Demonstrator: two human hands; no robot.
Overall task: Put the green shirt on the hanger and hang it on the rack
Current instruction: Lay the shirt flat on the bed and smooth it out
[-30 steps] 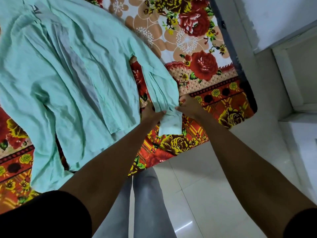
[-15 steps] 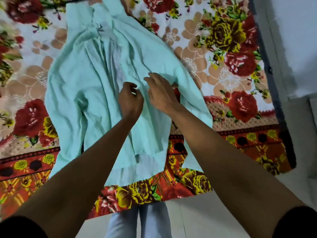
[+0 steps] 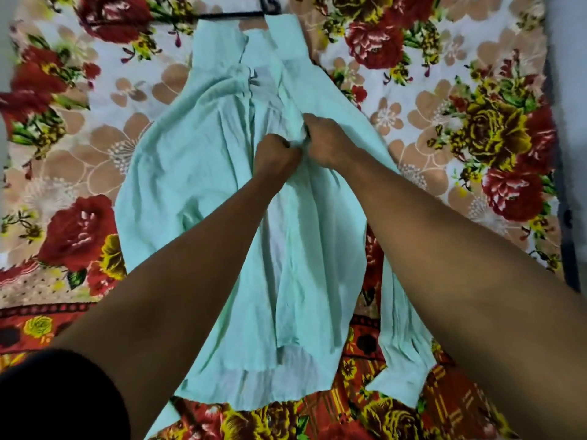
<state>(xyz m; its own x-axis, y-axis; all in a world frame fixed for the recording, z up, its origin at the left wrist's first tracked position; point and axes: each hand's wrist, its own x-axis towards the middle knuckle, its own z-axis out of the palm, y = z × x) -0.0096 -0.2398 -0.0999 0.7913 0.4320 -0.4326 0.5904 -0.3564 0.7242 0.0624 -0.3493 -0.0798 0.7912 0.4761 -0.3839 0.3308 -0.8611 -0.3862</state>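
The shirt (image 3: 197,173) lies spread on the bed (image 3: 63,147), collar at the far end, hem near the person. It is flat prob. so the front is easy to work on.

Both hands meet in the middle of the shirt, w/ the front edges bunched between them. The left hand (image 3: 275,155) is curled tight, its grip closed on a fold of cloth. The right hand (image 3: 327,141) is just beside it, touching it, fingers bent down & pinching the same bit. I think they are doing a button or lining up the two front edges, but the fingertips are hidden, so I can't tell which.

The hanger (image 3: 235,12) is dark & thin. It lies on the bed at the far end, just past the collar. It looks outside the shirt, not in it yet, tho part of it is cut off at the top.

No rack is in view. So the task is early: shirt still needs the hanger in, then hanging up.
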